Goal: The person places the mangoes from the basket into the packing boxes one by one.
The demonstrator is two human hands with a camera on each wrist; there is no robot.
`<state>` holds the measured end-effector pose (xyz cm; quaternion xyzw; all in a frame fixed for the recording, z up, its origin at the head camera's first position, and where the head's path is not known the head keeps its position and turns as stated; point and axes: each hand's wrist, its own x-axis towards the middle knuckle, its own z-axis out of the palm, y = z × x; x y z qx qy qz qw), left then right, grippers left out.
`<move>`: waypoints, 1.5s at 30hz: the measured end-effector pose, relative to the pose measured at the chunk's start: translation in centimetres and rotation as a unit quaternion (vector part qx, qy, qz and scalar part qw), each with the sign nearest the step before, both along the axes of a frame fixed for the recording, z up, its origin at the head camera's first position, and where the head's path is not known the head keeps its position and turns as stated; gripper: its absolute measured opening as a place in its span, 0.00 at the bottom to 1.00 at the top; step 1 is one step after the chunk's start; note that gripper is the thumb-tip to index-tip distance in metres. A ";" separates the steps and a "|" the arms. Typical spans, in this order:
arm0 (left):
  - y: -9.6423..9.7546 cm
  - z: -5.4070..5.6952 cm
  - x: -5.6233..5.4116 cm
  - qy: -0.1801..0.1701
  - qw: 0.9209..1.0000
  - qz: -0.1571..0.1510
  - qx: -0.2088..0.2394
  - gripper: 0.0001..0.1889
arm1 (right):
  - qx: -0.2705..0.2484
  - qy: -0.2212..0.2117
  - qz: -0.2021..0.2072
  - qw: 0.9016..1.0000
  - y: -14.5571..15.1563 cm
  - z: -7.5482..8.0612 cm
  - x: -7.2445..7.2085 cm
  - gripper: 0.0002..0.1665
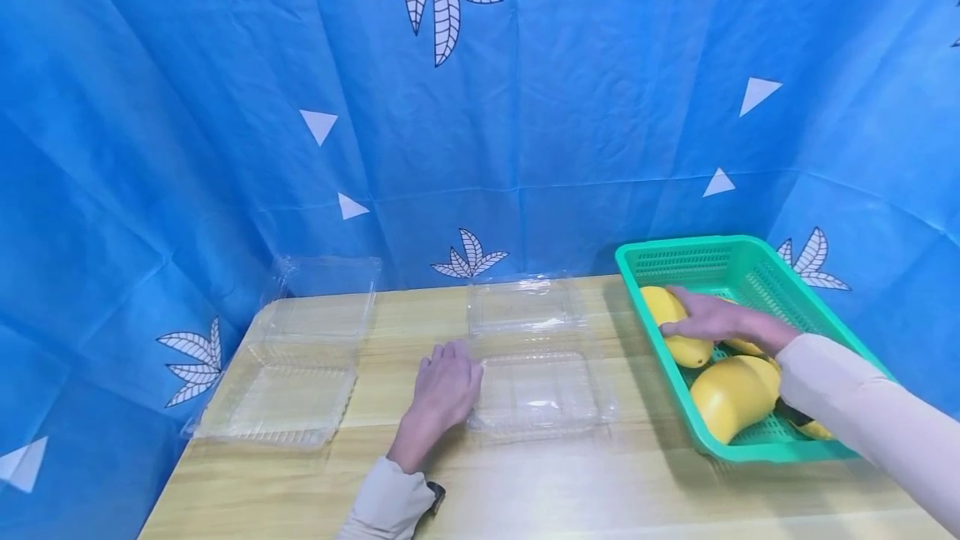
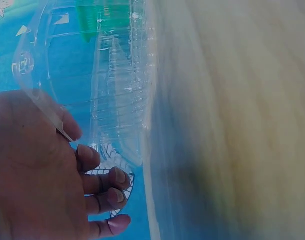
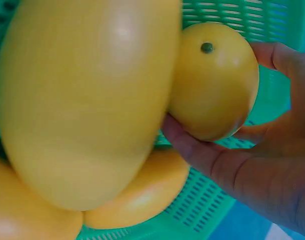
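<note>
My right hand reaches into a green plastic basket and grips a yellow mango at its left side. In the right wrist view, the thumb and fingers lie round this mango, which shows a dark stem spot. A larger mango fills the near part of that view. My left hand is at the left edge of an open clear plastic clamshell box. Its fingers are loosely bent in the left wrist view, and the box's clear edge overlaps the thumb.
A second open clear clamshell box lies on the left of the wooden table. Another mango lies in the basket's front, with more partly hidden under the right arm. A blue patterned cloth hangs behind the table.
</note>
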<state>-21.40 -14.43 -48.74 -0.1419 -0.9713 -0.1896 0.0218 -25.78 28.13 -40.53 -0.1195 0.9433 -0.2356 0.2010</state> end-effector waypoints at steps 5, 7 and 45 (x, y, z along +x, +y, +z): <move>0.4 0.0 0.0 -0.007 1.000 0.000 -0.006 0.11 | -0.001 0.057 0.001 0.998 0.4 1.5 0.4 0.56; 0.4 0.0 0.1 -0.008 1.000 0.001 -0.010 0.11 | 0.003 0.076 -0.002 0.997 0.6 2.1 0.7 0.56; -0.1 -0.1 -0.1 -0.008 0.999 0.006 -0.032 0.13 | -0.157 0.196 -0.112 0.962 -0.5 5.7 7.7 0.59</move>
